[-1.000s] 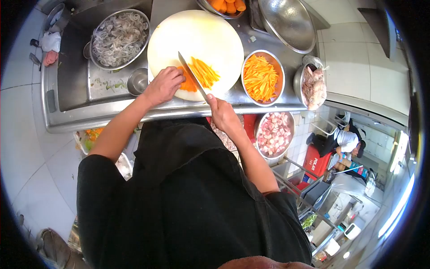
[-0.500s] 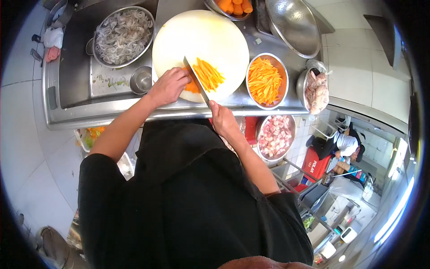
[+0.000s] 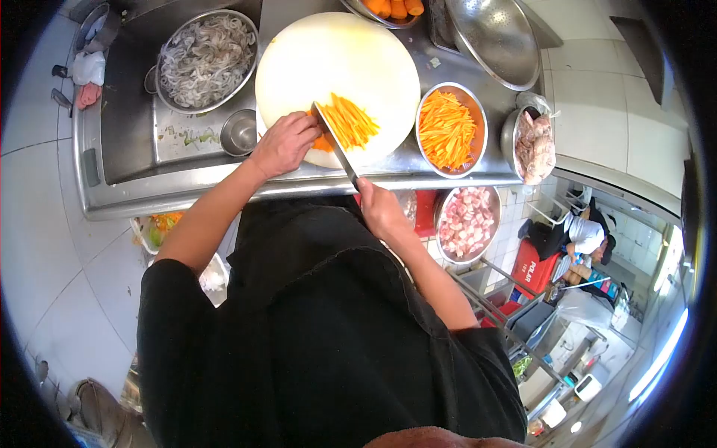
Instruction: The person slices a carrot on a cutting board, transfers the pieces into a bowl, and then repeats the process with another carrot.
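Note:
My right hand (image 3: 382,209) is closed round the handle of a kitchen knife (image 3: 337,144). Its blade slants across the round white cutting board (image 3: 336,56), between cut carrot strips (image 3: 351,123) and my left hand (image 3: 286,144). The left fingers are curled and pressed down on orange carrot (image 3: 321,143), most of which they and the blade hide. To the right of the board stands a steel bowl (image 3: 485,138) heaped with more carrot strips (image 3: 447,133).
In the sink at left are a colander (image 3: 254,56) of pale strips and a small steel bowl (image 3: 240,133). A large colander (image 3: 497,41) and a bowl of raw meat (image 3: 535,148) are at right. Below the counter sits cubed meat (image 3: 468,222). A person (image 3: 586,235) is farther back.
The view has shifted slightly, so the board and bowls appear a little farther right. My hands keep the same grips, with the knife still at the carrot.

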Tool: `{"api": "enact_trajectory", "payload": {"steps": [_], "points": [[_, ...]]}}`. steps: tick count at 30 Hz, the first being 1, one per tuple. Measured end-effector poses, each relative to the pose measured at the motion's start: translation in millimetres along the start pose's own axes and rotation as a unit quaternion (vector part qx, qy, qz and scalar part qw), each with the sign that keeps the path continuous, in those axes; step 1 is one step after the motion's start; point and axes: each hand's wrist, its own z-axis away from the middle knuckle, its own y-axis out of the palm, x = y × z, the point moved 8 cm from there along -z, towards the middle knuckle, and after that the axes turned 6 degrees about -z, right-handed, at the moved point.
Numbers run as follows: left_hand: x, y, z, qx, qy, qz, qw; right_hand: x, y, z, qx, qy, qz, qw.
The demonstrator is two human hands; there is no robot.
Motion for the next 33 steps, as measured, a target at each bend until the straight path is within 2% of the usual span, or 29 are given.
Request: {"api": "enact_trajectory", "payload": {"steps": [4,10,13,19,25,28,33], "points": [[0,3,0,0.021,-0.001,0.021,1.0,-11,8,-12,0.008,0.018,-0.003,1.0],[21,-20,35,-0.052,-0.12,0.054,0.99,-11,4,-13,0.012,0.022,-0.038,0.999],[24,-16,42,-0.016,-0.081,0.042,0.996,-5,3,-11,0.0,-0.004,-0.043,0.999],[24,-9,29,-0.071,-0.086,0.031,0.993,3,2,-8,-0.001,-0.021,-0.039,0.999],[16,-17,21,-0.089,-0.07,0.029,0.993,-1,4,-9,-0.01,-0.023,-0.045,0.999],[13,-5,12,-0.032,-0.022,0.04,0.998,-4,5,-7,-0.011,-0.012,-0.045,0.999],[11,-4,9,-0.033,-0.003,0.006,0.999,-9,0,13,-0.005,0.012,-0.056,0.998]]}}
